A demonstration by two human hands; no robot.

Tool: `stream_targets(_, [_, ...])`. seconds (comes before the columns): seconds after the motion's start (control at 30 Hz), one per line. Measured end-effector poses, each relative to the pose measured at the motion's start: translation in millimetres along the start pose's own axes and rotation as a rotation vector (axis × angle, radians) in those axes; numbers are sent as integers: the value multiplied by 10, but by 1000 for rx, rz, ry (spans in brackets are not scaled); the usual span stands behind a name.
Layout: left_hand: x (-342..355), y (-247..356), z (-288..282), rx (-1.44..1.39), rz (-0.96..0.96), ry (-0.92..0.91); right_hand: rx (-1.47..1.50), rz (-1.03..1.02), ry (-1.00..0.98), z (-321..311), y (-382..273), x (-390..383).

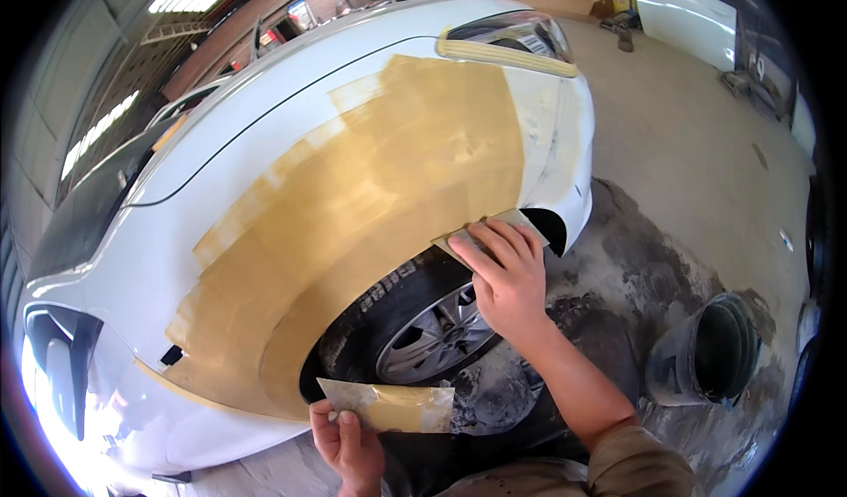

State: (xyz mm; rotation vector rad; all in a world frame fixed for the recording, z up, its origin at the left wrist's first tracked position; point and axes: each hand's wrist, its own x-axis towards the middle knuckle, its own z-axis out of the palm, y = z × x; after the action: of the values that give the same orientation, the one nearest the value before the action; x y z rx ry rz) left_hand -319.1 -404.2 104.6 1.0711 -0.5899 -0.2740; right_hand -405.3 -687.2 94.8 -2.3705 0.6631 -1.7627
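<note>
Right hand (505, 276) presses a thin flat spreader (494, 229) against the white fender (291, 135), at the edge of the wheel arch, over smooth tan filler (388, 179). Left hand (348, 444) pinches a flat metal board (388, 406) smeared with filler, below the tyre (388, 298).

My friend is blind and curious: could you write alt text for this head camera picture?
A person's right hand presses a flat spreader against yellow-tan filler on a white car's fender, above the wheel. The left hand holds a filler-smeared board; a dark bucket stands nearby.
</note>
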Motion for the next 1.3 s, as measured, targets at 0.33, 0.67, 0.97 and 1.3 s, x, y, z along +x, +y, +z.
stream_targets(0.33, [-53, -56, -13, -21, -4, -86, 11, 146, 278, 37, 811, 165])
stream_targets(0.67, [-48, -44, 222, 37, -8, -111, 94, 151, 119, 113, 630, -394])
stream_targets(0.97, [-101, -23, 221, -11, -36, -116, 1133, 1146, 405, -23, 546, -294])
stream_targets(1.3, [-49, 4, 211, 28, -32, -97, 1770, 1117, 331, -600, 109, -225])
